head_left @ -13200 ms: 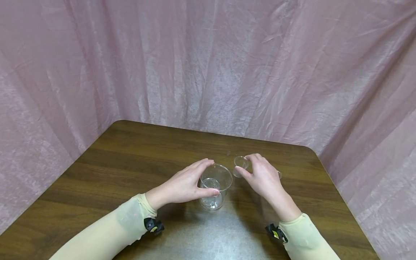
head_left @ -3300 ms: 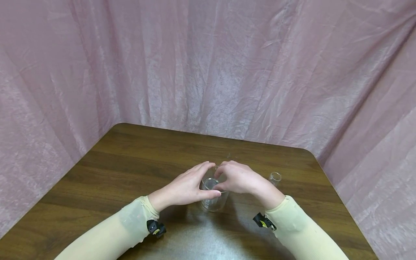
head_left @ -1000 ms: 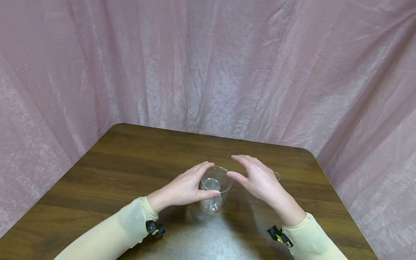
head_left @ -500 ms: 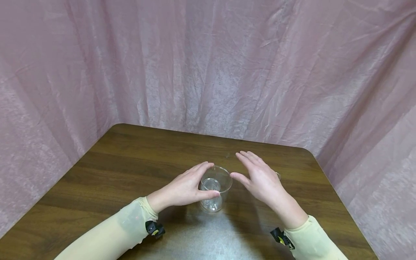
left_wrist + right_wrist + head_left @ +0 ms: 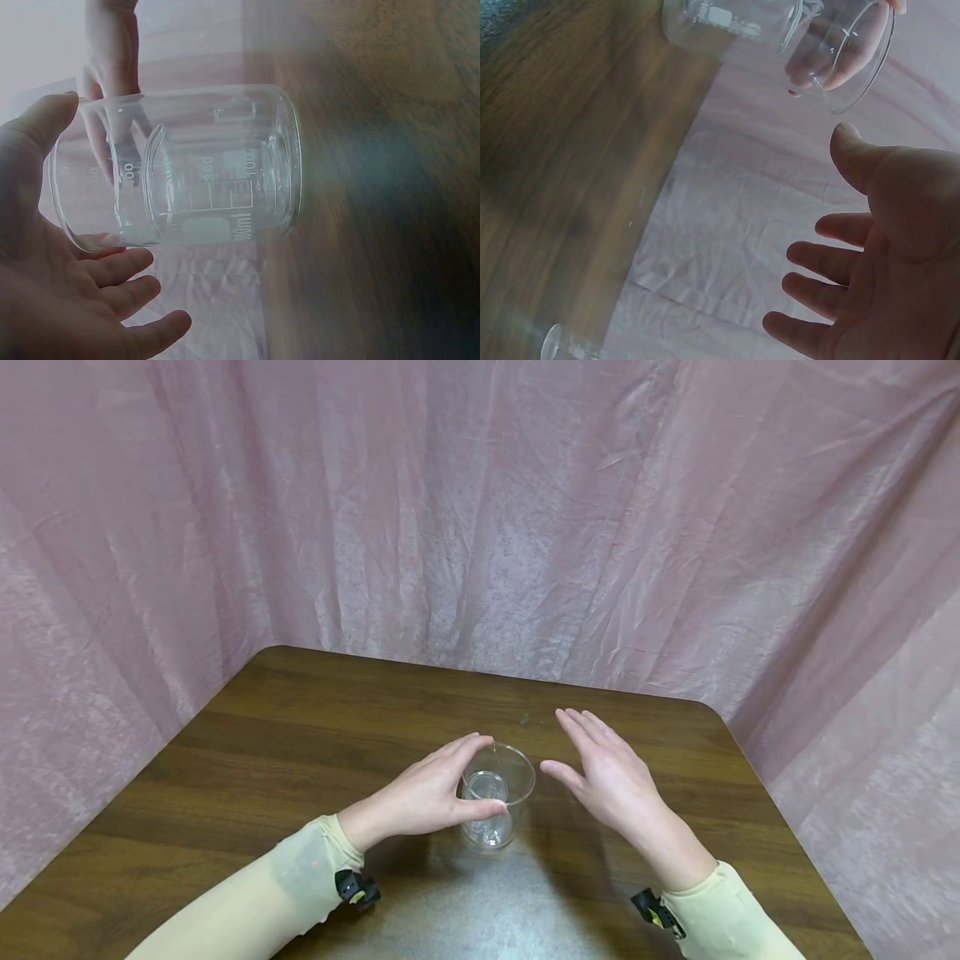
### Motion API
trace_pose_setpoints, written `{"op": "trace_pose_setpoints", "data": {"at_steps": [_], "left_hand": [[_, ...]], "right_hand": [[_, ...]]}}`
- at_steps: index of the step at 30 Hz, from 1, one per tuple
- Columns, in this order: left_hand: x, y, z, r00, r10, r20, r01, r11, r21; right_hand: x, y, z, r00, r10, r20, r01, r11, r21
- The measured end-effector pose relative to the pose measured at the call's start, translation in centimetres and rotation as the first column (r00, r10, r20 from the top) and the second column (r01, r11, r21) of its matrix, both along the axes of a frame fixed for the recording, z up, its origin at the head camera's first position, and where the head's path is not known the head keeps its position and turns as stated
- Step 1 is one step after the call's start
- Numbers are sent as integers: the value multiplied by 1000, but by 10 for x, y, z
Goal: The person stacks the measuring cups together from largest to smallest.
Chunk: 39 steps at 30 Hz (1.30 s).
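Observation:
A large clear glass beaker (image 5: pixel 519 806) stands upright on the wooden table, with printed markings visible in the left wrist view. Inside it sits smaller clear glassware, a beaker (image 5: pixel 206 184) with its own rim; whether more pieces are nested there I cannot tell. My left hand (image 5: pixel 423 789) holds the large beaker near its rim, thumb on the near side and fingertips on the far side. Just right of the beaker, my right hand (image 5: pixel 607 777) is apart from it, fingers extended and thumb spread, with nothing in its grasp.
Low in the right wrist view, a small piece of clear glassware (image 5: pixel 553 343) stands on the table; in the head view the right hand hides it. A faint transparent object (image 5: pixel 525 719) lies farther back on the table (image 5: pixel 337 693). Pink curtains (image 5: pixel 480 527) surround the table.
Earlier my right hand held a small beaker right of the large one, then reached into the large beaker's mouth. It has since withdrawn rightward and opened; that spot no longer holds the small beaker.

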<state>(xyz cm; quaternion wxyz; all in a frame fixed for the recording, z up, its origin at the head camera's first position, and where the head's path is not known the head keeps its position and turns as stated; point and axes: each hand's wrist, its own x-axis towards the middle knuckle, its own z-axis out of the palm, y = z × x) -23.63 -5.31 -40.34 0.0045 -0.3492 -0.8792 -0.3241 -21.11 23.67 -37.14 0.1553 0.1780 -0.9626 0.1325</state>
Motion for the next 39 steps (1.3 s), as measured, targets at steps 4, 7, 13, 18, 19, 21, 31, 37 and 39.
{"op": "trace_pose_setpoints", "data": {"at_steps": [4, 7, 13, 18, 19, 21, 31, 37, 39], "left_hand": [[0, 0, 0, 1000, 4, 4, -4, 1000, -1], [1, 0, 1, 1000, 6, 5, -6, 1000, -3], [0, 0, 0, 1000, 11, 7, -11, 1000, -4], [0, 0, 0, 1000, 15, 4, -15, 1000, -9], [0, 0, 0, 1000, 15, 6, -15, 1000, -10], [0, 0, 0, 1000, 17, 8, -16, 1000, -11], [0, 0, 1, 1000, 16, -1, -16, 1000, -13], [1, 1, 2, 1000, 20, 8, -20, 1000, -17], [1, 1, 2, 1000, 21, 13, -21, 1000, -20]], "right_hand": [[1, 2, -1, 1000, -7, 2, 7, 1000, 14], [1, 4, -1, 1000, -15, 7, 15, 1000, 22], [-1, 11, -4, 999, -39, 18, 39, 999, 29], [-4, 18, -7, 997, -66, 35, 65, 997, 30], [-5, 19, -7, 997, -69, 37, 68, 997, 32], [-6, 21, -8, 996, -78, 42, 76, 996, 36], [-11, 34, -11, 992, -112, 49, 110, 993, 46], [-14, 42, -13, 990, -132, 52, 129, 990, 53], [-16, 45, -15, 988, -140, 62, 137, 989, 54]]}}
